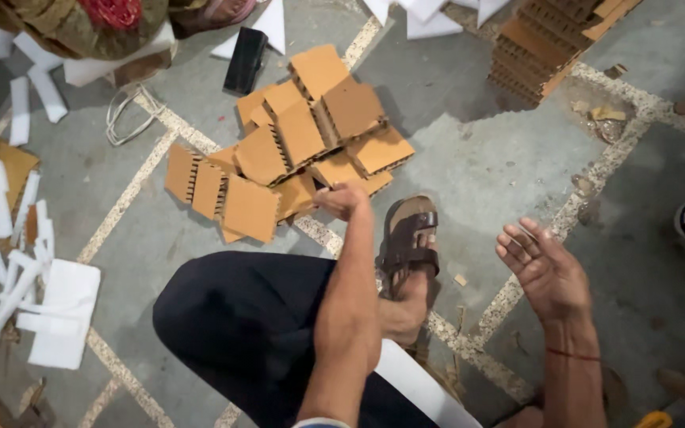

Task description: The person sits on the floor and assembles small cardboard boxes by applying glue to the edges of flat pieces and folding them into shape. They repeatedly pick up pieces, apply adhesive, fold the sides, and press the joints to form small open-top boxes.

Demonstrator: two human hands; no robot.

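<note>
My left hand grips a flat brown corrugated cardboard piece at the pile's edge on the grey concrete floor. My right hand hovers open, empty.

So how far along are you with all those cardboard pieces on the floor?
Done: one neat cardboard stack stands at the top right. In hand: the left hand reaches into the loose cardboard pile; the right hand is open and empty. Left: that jumbled pile, plus scattered white strips.

You're over a grey concrete floor crossed by pebbled inlay strips, littered with white foam offcuts under soft, even light.
</note>
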